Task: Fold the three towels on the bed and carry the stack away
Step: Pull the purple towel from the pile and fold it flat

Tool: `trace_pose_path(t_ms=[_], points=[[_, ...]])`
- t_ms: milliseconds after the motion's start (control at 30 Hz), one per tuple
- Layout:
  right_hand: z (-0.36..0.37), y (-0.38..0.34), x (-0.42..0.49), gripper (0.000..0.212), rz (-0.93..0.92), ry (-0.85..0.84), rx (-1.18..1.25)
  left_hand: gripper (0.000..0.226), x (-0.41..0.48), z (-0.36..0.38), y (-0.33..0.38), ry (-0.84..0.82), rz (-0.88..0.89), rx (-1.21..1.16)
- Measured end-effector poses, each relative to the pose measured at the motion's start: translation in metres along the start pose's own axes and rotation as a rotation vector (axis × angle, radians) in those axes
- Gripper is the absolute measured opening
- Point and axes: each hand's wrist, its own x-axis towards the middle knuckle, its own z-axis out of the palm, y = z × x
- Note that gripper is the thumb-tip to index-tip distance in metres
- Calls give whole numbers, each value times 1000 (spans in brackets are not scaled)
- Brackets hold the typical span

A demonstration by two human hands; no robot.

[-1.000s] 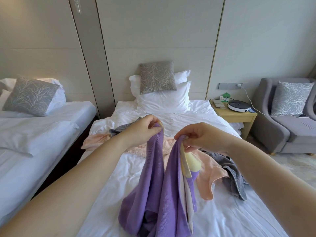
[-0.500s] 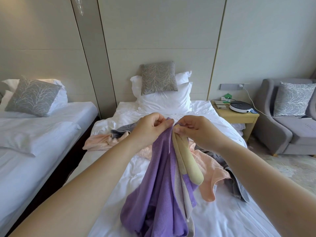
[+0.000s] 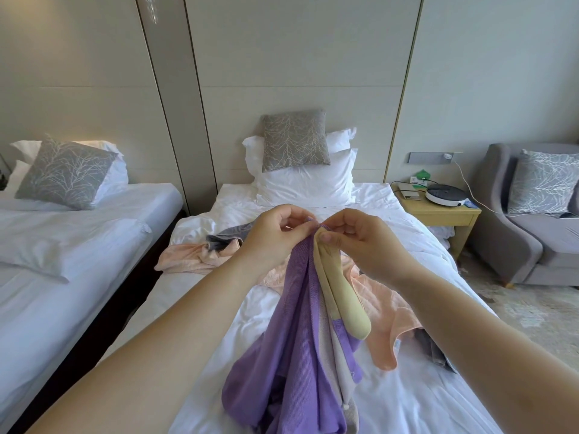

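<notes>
1. purple terry towel with yellow and grey panels [image 3: 291, 324] hangs down onto the white bed [image 3: 407, 402], its first fold under way.
2. your left hand [image 3: 275, 236] and right hand [image 3: 360, 242] meet, arms outstretched, each grip pinched on a top corner.
3. next, likely: lay it flat and halve again.

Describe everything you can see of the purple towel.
The purple towel is finely ribbed cloth with a pale yellow rolled edge and a grey-white stripe. The left hand and right hand pinch its top edge, close together. It hangs in folds, its lower end bunched on the white bed, overlapping a peach towel.
</notes>
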Motion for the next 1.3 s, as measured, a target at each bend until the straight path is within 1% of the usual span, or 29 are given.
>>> trace_pose_path(t_ms=[167, 233, 333, 400, 467, 533, 600, 667, 767, 867, 900, 967, 1000, 1067, 1167, 1233, 1300], points=[[8, 2, 3, 9, -41, 103, 40, 10, -2, 4, -2, 2, -11, -131], [11, 4, 6, 10, -39, 139, 60, 15, -3, 5, -2, -44, 12, -128], [13, 7, 9, 12, -4, 156, 110, 28, -4, 1, -5, -160, 68, -39], [11, 10, 11, 16, 41, 104, 221, 31, -2, -6, -5, -174, 100, 35], [9, 16, 10, 16, 69, 1, 342, 28, 2, -13, -2, -143, 142, 95], [8, 25, 7, 20, 94, -110, 337, 26, 7, -20, 3, -100, 195, 118], [11, 35, 2, 23, 130, -242, 240, 27, 13, -26, 11, -50, 236, 97], [15, 44, -3, 23, 216, -366, 150, 27, 19, -33, 21, -6, 283, 64], [15, 51, -5, 13, 285, -445, -19, 27, 30, -44, 39, 72, 373, 44], [9, 48, -4, 17, 332, -509, -150, 27, 41, -56, 51, 222, 407, 6], [7, 48, -4, 27, 366, -561, -242, 27, 45, -60, 54, 284, 405, -7], [0, 48, -6, 60, 413, -687, -568, 27, 53, -70, 57, 395, 385, -51], [-6, 51, -8, 66, 434, -752, -737, 27, 57, -76, 59, 441, 364, -83], [-17, 59, -13, 51, 410, -828, -961, 27, 64, -88, 60, 499, 323, -145], [-34, 67, -21, 37, 385, -761, -1080, 26, 68, -96, 55, 515, 282, -184], [-42, 72, -25, 32, 414, -740, -1085, 25, 68, -95, 50, 521, 255, -193], [-45, 73, -31, 32, 463, -723, -972, 23, 68, -93, 43, 530, 222, -201]])
